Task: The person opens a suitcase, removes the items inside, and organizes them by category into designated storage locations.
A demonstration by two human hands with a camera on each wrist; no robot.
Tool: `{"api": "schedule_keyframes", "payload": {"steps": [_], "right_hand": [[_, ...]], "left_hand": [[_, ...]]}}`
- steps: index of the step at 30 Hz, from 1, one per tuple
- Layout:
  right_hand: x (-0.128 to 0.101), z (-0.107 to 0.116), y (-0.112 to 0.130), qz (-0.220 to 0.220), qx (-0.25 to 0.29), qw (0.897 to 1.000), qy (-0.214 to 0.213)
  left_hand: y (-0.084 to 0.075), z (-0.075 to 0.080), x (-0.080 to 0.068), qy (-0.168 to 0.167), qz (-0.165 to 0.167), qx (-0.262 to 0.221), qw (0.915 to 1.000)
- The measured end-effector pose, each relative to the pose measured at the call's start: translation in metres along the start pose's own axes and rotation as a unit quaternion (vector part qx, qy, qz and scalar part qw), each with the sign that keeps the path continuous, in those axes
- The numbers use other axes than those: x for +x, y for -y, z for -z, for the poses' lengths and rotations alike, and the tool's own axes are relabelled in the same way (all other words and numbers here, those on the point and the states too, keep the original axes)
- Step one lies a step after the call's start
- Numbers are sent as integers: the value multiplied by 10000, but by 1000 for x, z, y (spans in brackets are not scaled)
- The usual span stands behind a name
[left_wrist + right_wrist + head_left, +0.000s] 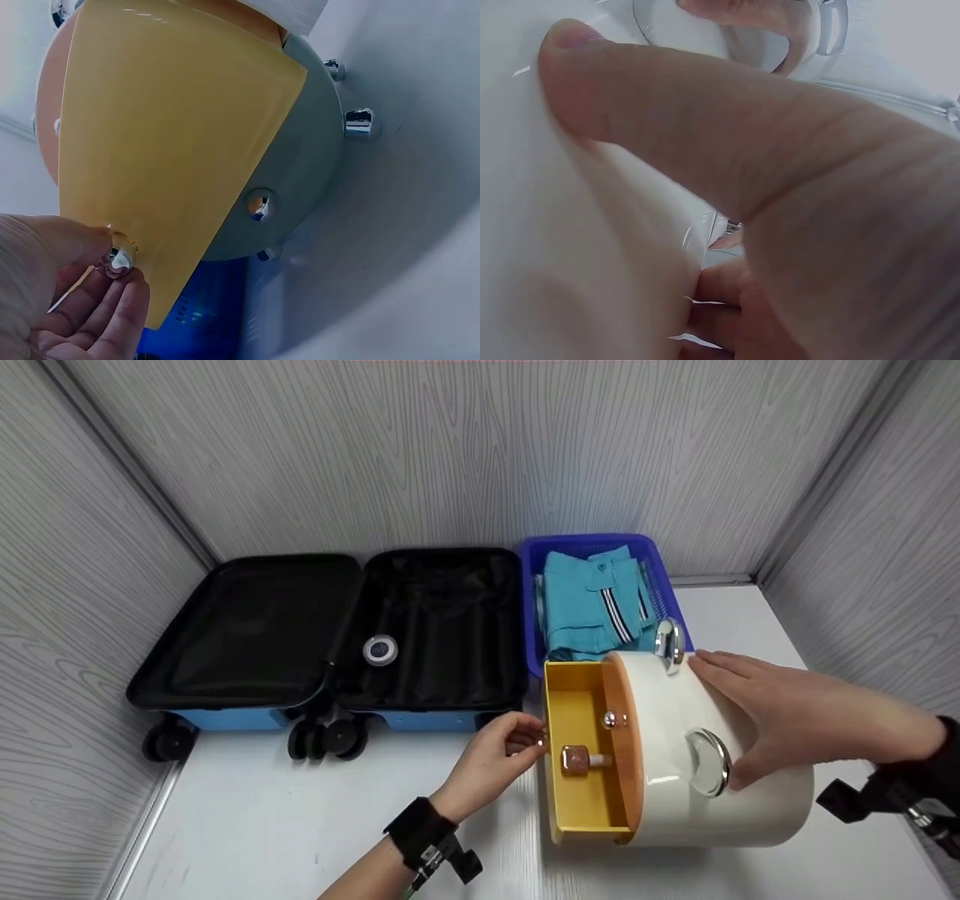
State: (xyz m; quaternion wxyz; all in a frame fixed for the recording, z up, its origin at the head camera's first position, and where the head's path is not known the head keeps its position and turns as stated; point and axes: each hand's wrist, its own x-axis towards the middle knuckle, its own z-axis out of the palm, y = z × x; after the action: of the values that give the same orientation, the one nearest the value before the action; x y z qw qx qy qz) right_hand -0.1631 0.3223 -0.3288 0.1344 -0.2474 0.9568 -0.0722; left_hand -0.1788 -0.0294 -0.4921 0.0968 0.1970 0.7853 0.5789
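Note:
My left hand (491, 761) pinches the round silver knob (121, 255) on the front of a yellow drawer (574, 701) between thumb and fingers. The drawer stands pulled out from a white, rounded storage box (671, 787) with an orange front. Inside the drawer lies a small nail polish bottle (575, 760) with a brownish-pink body and a pale cap. My right hand (795, 720) rests on the curved white body, fingers extended and thumb beside the lower silver-rimmed handle (709, 763). In the right wrist view the thumb (577, 82) lies against the white surface.
An opened suitcase (247, 630) with black inner shells stands at the left, a small round container (380, 650) in its right half. Behind the storage box is a blue basket (532, 585) with folded turquoise clothing (577, 607). Grey panels (420, 457) enclose the white table (300, 825).

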Motion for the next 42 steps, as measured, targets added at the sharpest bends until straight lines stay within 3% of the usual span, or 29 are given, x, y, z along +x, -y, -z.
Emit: {"api": "schedule_keyframes", "payload": {"steps": [13, 23, 35, 42], "right_hand": [[-1, 0, 0, 23, 57, 10000, 21], [-1, 0, 0, 62, 65, 10000, -8], [0, 0, -1, 80, 70, 9999, -45], [-1, 0, -1, 98, 48, 9999, -86]], "left_hand": [[-5, -36, 19, 257, -128, -200, 9994], [-8, -60, 30, 207, -142, -383, 9990], [-6, -67, 31, 117, -153, -496, 9986], [11, -66, 27, 393, -162, -315, 9986]]}}
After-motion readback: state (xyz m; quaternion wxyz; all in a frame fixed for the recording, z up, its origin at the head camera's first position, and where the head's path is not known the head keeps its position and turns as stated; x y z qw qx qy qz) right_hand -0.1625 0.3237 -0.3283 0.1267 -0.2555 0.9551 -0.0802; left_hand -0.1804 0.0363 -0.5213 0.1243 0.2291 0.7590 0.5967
